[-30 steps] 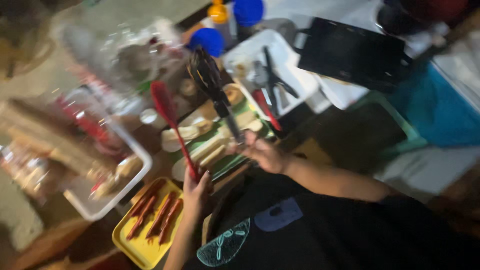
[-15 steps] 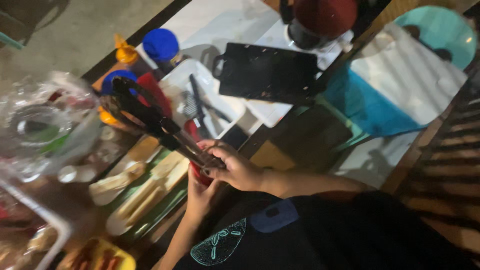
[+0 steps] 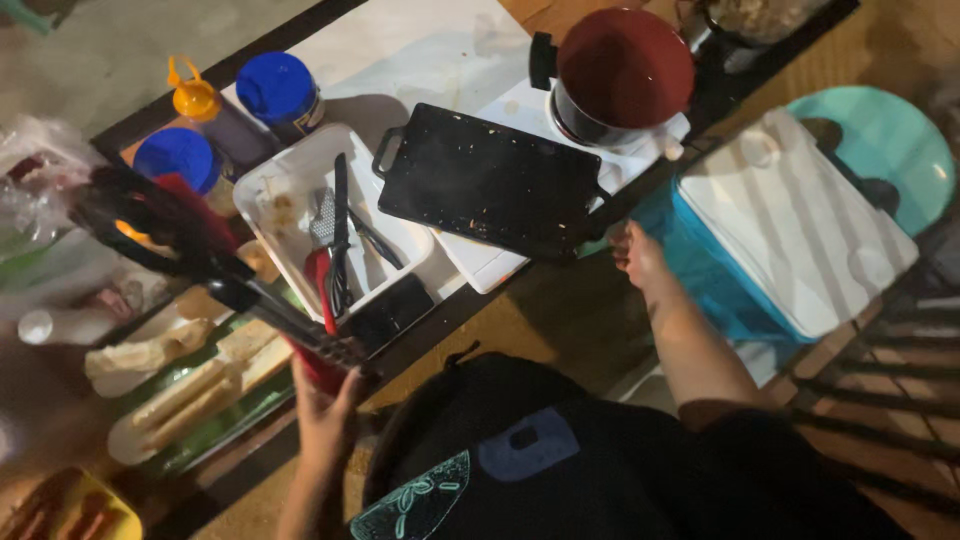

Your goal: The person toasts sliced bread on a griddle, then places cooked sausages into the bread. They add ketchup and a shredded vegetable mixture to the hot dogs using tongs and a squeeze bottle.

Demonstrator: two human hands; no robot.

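Street-food stall or outdoor cooking stand, by the look. Black griddle plate (image 3: pixel 492 180) at centre on a portable stove, red-lidded pot (image 3: pixel 622 70) at 1 o'clock, sauce bottles with blue caps (image 3: pixel 275 88) at 11, white utensil tub (image 3: pixel 300 200), blue cooler box (image 3: pixel 790 240) at 3, skewers on trays at 8.

Two blue-lidded jars (image 3: pixel 280 90) beside an orange-capped squeeze bottle (image 3: pixel 200 105), crumpled clear plastic bag (image 3: pixel 40 170) at left.

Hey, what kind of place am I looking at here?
Probably a street food stall or outdoor cooking stand: a black griddle plate beside a lidded pot, squeeze bottles, and tongs in the left hand.
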